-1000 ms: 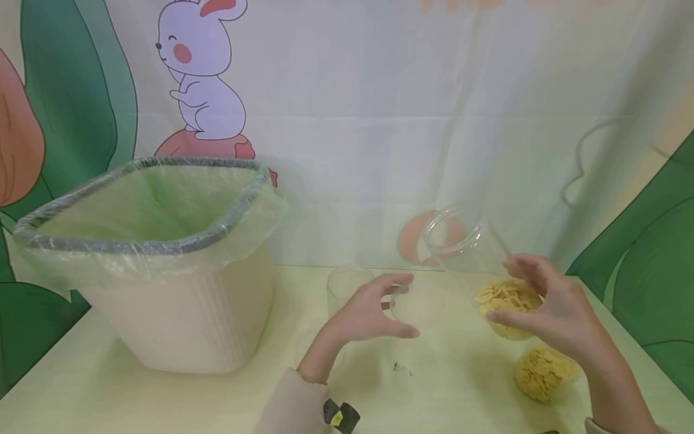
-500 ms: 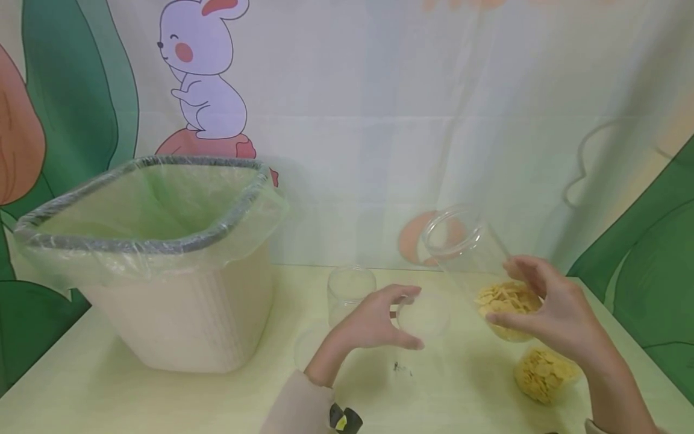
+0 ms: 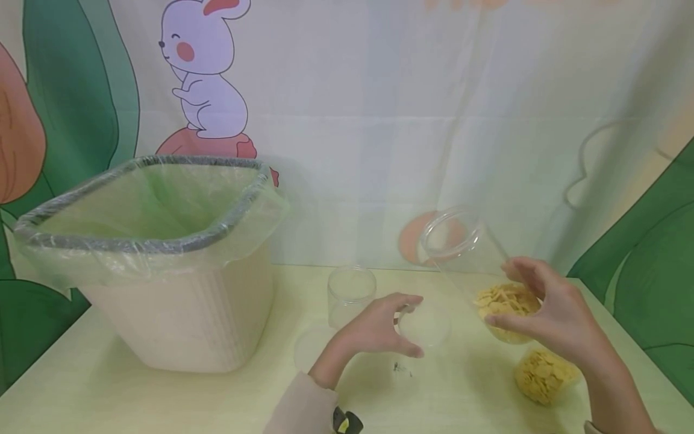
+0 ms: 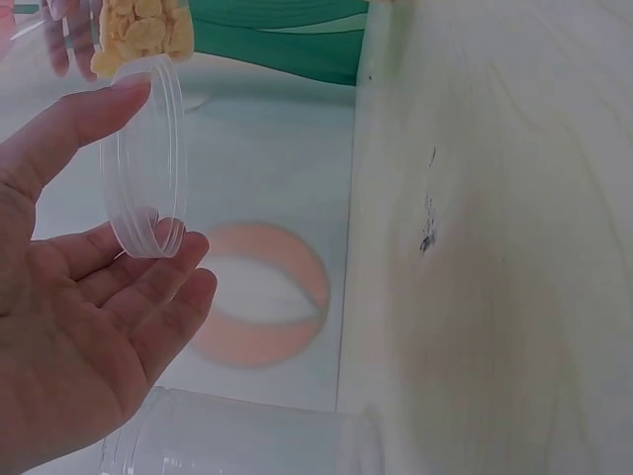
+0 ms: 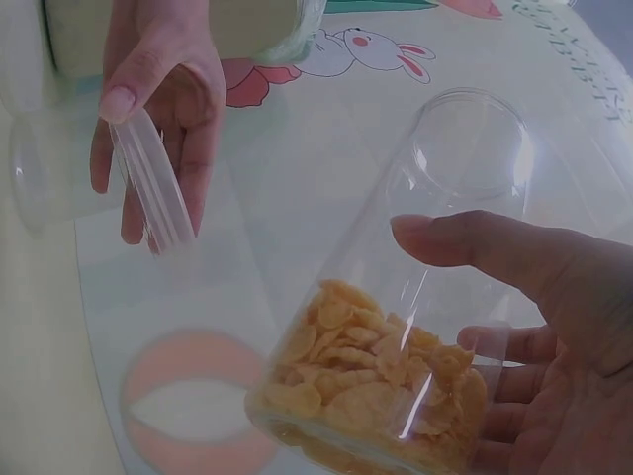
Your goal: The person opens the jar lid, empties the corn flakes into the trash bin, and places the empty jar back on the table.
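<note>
My left hand [image 3: 379, 328] pinches a clear round plastic lid [image 4: 148, 158] by its edge, thumb on one side and fingertips on the other. Its open side faces right, toward the other hand. My right hand [image 3: 553, 310] grips a tall clear jar [image 5: 450, 213] around its lower part. The jar is uncovered, raised above the table and tilted with its mouth up and to the left. Yellow corn flakes [image 5: 366, 381] fill the bottom portion. Between the lid and the jar there is a gap.
A second container of corn flakes [image 3: 544, 377] lies below my right hand. Behind my left hand stands a clear jar [image 3: 351, 289], with another clear lid [image 3: 311, 346] flat beside my wrist. A lined waste bin [image 3: 184, 319] occupies the left. Dark marks [image 4: 427, 223] spot the table.
My left hand has come down and slightly right with the lid, uncovering more of the standing jar behind it. My right hand and its jar have hardly moved.
</note>
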The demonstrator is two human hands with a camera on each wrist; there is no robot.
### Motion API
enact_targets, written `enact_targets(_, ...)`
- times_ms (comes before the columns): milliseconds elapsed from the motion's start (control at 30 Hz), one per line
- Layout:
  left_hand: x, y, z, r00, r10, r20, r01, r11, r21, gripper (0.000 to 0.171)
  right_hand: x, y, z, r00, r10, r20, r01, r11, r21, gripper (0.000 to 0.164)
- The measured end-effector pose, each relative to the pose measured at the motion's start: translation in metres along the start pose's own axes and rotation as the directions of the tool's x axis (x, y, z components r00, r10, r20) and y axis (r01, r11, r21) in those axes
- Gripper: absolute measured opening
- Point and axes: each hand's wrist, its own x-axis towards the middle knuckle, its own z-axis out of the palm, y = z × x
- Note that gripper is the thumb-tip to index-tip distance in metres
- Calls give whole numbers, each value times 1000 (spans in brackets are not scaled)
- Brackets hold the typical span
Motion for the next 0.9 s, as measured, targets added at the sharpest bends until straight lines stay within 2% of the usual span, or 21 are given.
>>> enact_targets(233, 2, -6, 4, 999, -31, 15, 30, 998, 46, 79, 0, 0, 1, 1000, -24, -7, 24, 1000, 3, 89)
enact_targets(467, 3, -9, 7, 998, -63, 23, 61, 995, 82, 79, 0, 0, 2, 1000, -15, -2, 15, 1000, -2, 88)
enact_targets(900, 4, -14, 10, 994, -103, 27, 101, 992, 74, 79, 1, -1, 0, 1000, 7, 26, -7, 1000, 7, 89)
